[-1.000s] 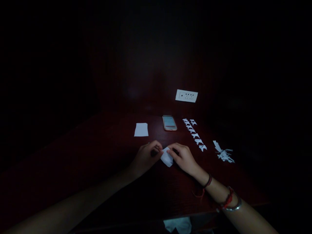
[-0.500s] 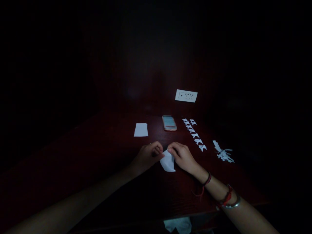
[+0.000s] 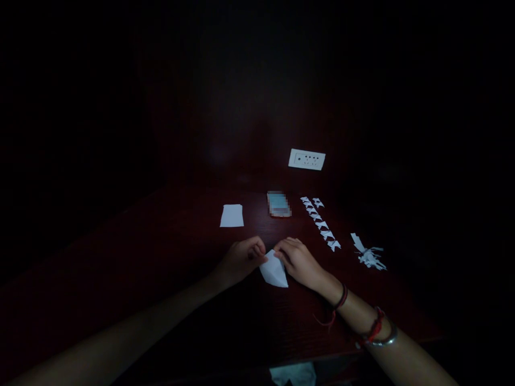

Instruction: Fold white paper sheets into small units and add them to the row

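Between my two hands is a small white sheet of paper (image 3: 274, 272), tilted, with its lower edge curving toward me. My left hand (image 3: 244, 259) pinches its left corner between thumb and curled fingers. At the upper right edge, the fingertips of my right hand (image 3: 298, 260) grip the same paper. A flat stack of white paper (image 3: 232, 215) lies beyond my left hand. To the right runs a row of small folded paper pieces (image 3: 321, 221), with one more folded piece (image 3: 318, 202) beside its far end.
A phone (image 3: 278, 204) with a blurred screen lies farther back on the dark red table (image 3: 169, 241). Thin paper strips (image 3: 370, 256) are heaped at the right. A white socket panel (image 3: 307, 159) is on the back wall. Something pale (image 3: 293, 373) shows below the table's front edge.
The paper has shifted slightly left and toward me and shows more of its face. My right fingers have moved a little along its upper edge.
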### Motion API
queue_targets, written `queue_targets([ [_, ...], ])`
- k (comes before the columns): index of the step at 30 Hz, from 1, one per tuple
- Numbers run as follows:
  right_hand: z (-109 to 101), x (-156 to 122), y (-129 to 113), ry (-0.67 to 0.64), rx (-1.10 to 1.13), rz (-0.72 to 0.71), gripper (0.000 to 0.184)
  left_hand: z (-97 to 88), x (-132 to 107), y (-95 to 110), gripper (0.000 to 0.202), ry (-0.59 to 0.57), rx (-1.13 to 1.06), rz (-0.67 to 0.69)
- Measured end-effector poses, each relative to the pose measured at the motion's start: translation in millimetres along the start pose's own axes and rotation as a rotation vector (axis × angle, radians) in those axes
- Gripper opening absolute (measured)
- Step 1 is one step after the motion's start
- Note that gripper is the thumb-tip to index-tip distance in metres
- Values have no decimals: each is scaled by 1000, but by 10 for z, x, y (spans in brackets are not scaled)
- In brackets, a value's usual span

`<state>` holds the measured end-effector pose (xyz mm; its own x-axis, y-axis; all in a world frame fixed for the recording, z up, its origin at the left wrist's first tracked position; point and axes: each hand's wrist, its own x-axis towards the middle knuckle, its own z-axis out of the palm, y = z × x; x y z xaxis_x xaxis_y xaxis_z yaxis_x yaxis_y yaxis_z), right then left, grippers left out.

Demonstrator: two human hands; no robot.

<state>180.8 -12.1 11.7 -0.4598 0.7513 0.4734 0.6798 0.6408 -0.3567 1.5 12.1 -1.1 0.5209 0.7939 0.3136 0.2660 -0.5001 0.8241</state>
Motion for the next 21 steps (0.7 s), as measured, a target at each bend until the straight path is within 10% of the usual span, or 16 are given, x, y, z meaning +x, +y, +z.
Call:
queue_targets([
  [21, 61, 14, -54, 14, -28, 72, 6, 16, 7, -7, 8, 4, 25, -3],
])
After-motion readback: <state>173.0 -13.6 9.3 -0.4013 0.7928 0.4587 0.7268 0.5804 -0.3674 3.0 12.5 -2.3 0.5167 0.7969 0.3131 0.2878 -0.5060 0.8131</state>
